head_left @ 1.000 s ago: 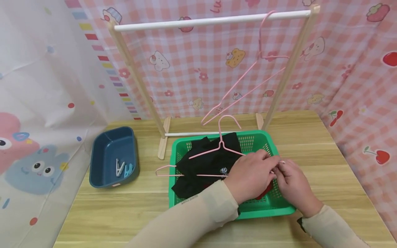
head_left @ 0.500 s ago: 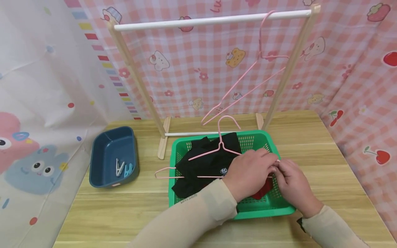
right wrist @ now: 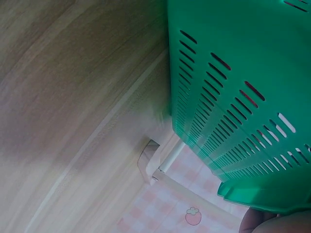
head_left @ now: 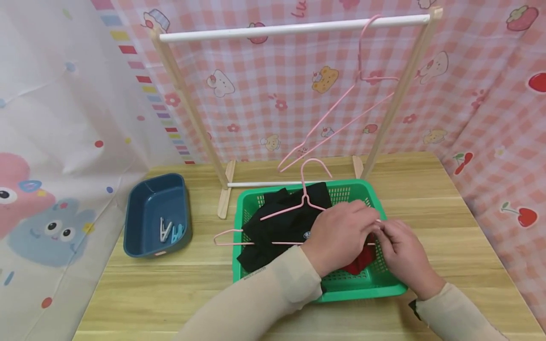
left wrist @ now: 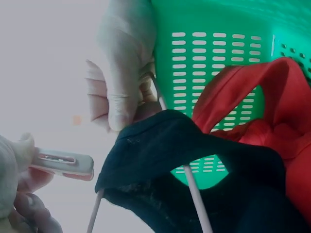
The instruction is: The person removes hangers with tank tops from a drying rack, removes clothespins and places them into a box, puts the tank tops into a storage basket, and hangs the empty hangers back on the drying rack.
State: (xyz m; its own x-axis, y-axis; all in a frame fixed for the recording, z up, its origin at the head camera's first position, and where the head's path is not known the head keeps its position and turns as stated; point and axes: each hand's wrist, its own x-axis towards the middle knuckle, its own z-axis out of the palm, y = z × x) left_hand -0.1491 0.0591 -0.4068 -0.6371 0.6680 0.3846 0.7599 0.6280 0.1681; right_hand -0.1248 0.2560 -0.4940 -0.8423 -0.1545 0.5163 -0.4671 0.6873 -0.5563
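Note:
A pink clothes hanger (head_left: 304, 189) lies across the green basket (head_left: 239, 227), threaded through a black garment (head_left: 294, 223) with a small white logo. My right hand (head_left: 405, 258) grips the hanger's right end, best seen in the left wrist view, where a black strap (left wrist: 160, 141) loops over the hanger just below it. Beside that strap, my left hand (head_left: 337, 237) pinches a white clothespin (left wrist: 65, 164), which is apart from the cloth. The left hand hides part of the hanger in the head view. A red garment (head_left: 360, 260) lies in the basket beneath.
Behind the basket stands a wooden rack with a white rail (head_left: 290, 29); another pink hanger (head_left: 328, 112) hangs from it. A dark blue bin (head_left: 132, 213) on the left holds a white clothespin (head_left: 165, 230) and blue clothespins (head_left: 177, 233). Patterned cloth surrounds the wooden table (head_left: 435, 199).
My left hand has drawn slightly to the left, uncovering more of the red garment and the hanger's lower bar. The right hand has stayed almost in place.

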